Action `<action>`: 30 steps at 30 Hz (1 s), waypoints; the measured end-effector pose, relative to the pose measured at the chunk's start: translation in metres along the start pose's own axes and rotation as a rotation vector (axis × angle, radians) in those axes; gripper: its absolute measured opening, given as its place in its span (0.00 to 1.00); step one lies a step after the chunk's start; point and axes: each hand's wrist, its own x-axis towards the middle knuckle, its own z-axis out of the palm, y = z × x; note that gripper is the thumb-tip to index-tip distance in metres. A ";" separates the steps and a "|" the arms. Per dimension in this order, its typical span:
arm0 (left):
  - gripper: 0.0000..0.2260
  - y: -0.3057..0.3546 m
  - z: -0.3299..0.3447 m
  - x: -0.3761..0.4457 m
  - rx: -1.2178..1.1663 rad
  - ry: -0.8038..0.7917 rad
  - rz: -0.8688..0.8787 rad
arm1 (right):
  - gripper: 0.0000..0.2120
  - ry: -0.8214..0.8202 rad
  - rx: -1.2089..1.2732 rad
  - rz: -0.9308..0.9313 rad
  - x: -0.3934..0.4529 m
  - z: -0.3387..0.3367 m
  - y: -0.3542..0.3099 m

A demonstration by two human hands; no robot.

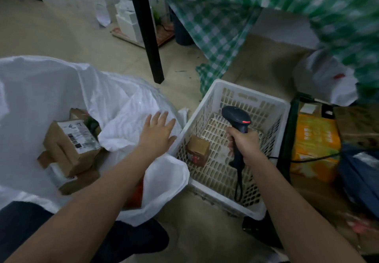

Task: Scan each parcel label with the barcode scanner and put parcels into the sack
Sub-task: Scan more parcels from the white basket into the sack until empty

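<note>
A white sack (41, 90) gapes open on the floor at the left, with several brown cardboard parcels inside; the top parcel (69, 144) shows a white barcode label. My left hand (156, 132) hovers with spread, straight fingers over the sack's right rim, holding nothing. My right hand (244, 142) grips the handle of a black barcode scanner (236, 119) whose red light glows, held over a white plastic crate (272, 107). One small brown parcel (198, 150) lies on the crate's floor, left of the scanner.
A black table leg (149, 35) stands beyond the sack. A green checked cloth (266, 6) hangs over the crate's far side. Right of the crate sit an orange package (313, 146), cardboard boxes and a dark blue bag (361, 172). The scanner's cable runs right.
</note>
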 end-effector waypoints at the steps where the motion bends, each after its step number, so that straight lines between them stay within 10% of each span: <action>1: 0.28 0.010 0.000 0.010 -0.032 0.034 0.037 | 0.08 0.009 0.006 -0.003 0.003 -0.004 0.001; 17: 0.39 0.106 0.123 0.126 -0.074 -0.594 0.343 | 0.08 -0.015 0.011 0.147 0.099 -0.026 0.059; 24: 0.35 0.105 0.137 0.134 -0.168 -0.592 0.309 | 0.07 0.019 0.026 0.176 0.109 -0.026 0.068; 30: 0.30 0.100 0.085 0.122 -0.822 -0.275 0.031 | 0.08 0.156 0.146 0.115 0.087 -0.046 0.045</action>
